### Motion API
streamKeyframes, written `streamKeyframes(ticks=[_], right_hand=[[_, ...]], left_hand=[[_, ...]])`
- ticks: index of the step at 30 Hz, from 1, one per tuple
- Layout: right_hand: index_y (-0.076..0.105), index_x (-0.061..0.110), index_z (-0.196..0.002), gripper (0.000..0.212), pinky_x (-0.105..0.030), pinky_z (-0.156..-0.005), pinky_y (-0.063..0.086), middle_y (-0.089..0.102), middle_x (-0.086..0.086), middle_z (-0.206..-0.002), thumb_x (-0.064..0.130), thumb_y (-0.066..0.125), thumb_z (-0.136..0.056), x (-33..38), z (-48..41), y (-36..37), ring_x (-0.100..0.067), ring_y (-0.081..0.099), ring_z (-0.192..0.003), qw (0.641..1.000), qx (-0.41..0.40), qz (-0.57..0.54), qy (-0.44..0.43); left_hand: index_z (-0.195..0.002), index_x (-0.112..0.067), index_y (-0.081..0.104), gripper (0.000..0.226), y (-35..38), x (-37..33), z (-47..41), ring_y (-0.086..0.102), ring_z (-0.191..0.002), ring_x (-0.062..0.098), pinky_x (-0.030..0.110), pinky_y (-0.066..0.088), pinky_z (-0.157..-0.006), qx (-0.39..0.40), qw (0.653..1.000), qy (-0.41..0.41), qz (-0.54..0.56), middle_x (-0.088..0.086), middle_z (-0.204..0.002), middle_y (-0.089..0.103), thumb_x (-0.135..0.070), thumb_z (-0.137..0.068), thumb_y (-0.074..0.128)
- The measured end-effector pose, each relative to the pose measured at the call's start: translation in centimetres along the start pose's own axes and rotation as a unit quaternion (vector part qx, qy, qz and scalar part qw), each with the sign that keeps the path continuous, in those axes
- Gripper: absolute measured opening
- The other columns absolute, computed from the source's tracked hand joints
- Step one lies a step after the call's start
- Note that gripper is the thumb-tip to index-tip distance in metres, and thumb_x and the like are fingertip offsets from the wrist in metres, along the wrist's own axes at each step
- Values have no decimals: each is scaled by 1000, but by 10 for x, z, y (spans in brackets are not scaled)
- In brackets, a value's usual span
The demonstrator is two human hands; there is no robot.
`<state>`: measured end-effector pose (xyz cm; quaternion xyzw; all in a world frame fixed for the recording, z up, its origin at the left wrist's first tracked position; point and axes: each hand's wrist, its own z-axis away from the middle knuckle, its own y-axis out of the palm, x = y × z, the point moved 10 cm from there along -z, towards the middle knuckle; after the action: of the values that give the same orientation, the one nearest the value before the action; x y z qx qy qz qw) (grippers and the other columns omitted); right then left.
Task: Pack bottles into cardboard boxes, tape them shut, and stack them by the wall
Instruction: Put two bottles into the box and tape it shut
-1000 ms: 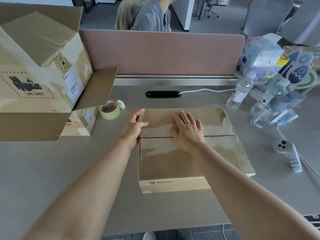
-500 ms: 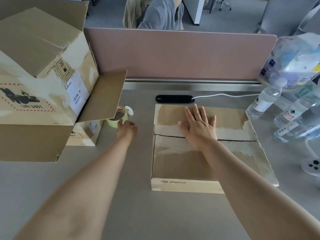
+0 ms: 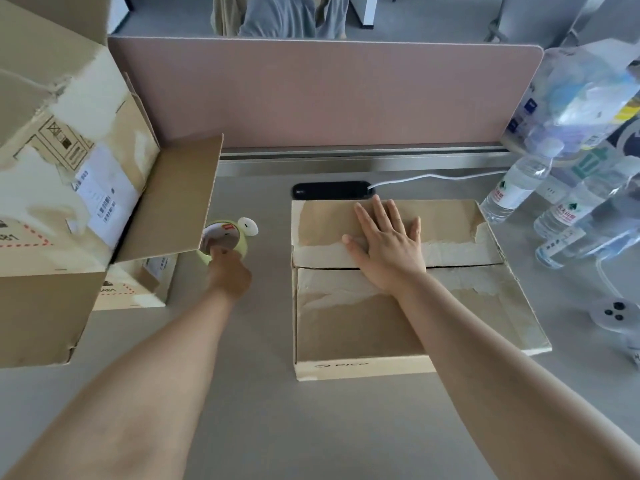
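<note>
Flat on the closed flaps, the right hand [image 3: 388, 251] lies with its fingers spread, palm pressing across the seam where the two top flaps of the cardboard box [image 3: 398, 323] meet. It grips nothing; it only bears down. The left hand [image 3: 229, 275] reaches out to the side, and its fingertips touch the near edge of the tape roll [image 3: 221, 242], a pale green ring lying on the counter [image 3: 242, 410]. Whether the fingers have closed on the roll cannot be told, since the back of the hand hides them.

That box sits squarely in front of the person, its flaps scarred with pale torn strips, and a dark gap shows along the seam to the right of the palm. A printed logo runs along its near side wall.

Left of the tape roll, a large open box [image 3: 69, 188] leans over the counter with one flap hanging out above the roll; a smaller box [image 3: 135, 285] rests beneath it. Just beyond the packed box lies a black cable port [image 3: 330, 190] with a white cord [image 3: 433, 178] running off to the right. Several clear water bottles [image 3: 516, 188] lie and stand at the right edge, near a wrapped pack of bottles [image 3: 581, 98]. A white controller [image 3: 613, 315] rests near the box's right side. A pink divider panel [image 3: 329, 95] closes the far edge.
</note>
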<state>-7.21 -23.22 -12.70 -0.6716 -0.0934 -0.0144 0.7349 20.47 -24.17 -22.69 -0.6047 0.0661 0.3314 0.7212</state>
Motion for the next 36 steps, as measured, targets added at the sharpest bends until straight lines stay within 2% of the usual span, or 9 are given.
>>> streamKeyframes(ticks=[5,8,14,17,20,26,29,34,36], right_hand=[[-2,38,-149,68,-60,-108,-16,-13,5,-158,68,11,-89,-5,3,1,-26,-20,-144,1000,4,20,16],[-1,40,-149,69,-61,-108,-14,-14,7,-158,70,14,-88,-8,8,2,-29,-19,-144,1000,10,6,27],[7,32,-150,74,-54,-113,-9,-7,12,-158,63,33,-89,-19,27,-2,-21,-14,-145,998,8,-54,26],[21,24,-148,75,-47,-118,6,20,4,-156,45,48,-81,-33,39,-9,-17,12,-144,974,-17,-225,37],[36,31,-138,80,-47,-110,32,45,-1,-138,45,45,-60,-68,54,-34,-23,39,-128,861,-70,-503,39],[50,7,-125,71,-26,-96,38,48,5,-123,46,68,-68,-100,84,-116,-14,48,-114,886,-276,-356,-114],[62,22,-99,36,-8,-73,44,61,12,-92,30,81,-70,-128,79,-119,3,57,-79,865,-252,-432,-38],[67,27,-77,11,-21,-62,44,60,14,-65,20,76,-77,-163,70,-94,-1,53,-60,821,-154,-548,43],[61,25,-60,26,-28,-60,40,51,12,-54,13,71,-80,-170,71,-84,-9,46,-58,784,-123,-606,59]], left_hand=[[-118,-7,51,37,-32,-34,42,53,-93,29,26,38,-79,-128,979,34,154,9,-123,40,-2,-81,55],[-91,-8,47,23,-62,-55,70,45,-77,24,22,30,-67,-216,950,63,217,11,-105,44,-6,-77,64],[-78,-13,36,51,-91,-125,129,40,-69,20,19,28,-56,-285,896,217,263,-11,-76,32,-27,-63,83],[-78,-17,34,52,-77,-166,162,39,-66,15,17,34,-57,-283,879,284,256,-15,-75,30,-16,-62,83],[-78,-16,35,49,-49,-201,184,36,-66,11,18,33,-58,-271,876,334,220,-5,-78,38,1,-58,76],[-78,-17,31,37,-12,-254,202,34,-73,7,15,33,-61,-231,862,411,188,7,-87,48,-2,-63,61],[-82,-16,34,25,-2,-264,209,41,-75,11,18,36,-63,-231,857,419,189,14,-94,58,-17,-63,50],[-102,-14,43,42,-8,-274,220,43,-97,19,17,33,-88,-289,835,439,163,2,-107,65,-25,-65,61],[-116,-15,43,54,-8,-285,223,45,-109,20,13,32,-99,-253,830,460,188,-7,-117,56,-26,-69,66]])
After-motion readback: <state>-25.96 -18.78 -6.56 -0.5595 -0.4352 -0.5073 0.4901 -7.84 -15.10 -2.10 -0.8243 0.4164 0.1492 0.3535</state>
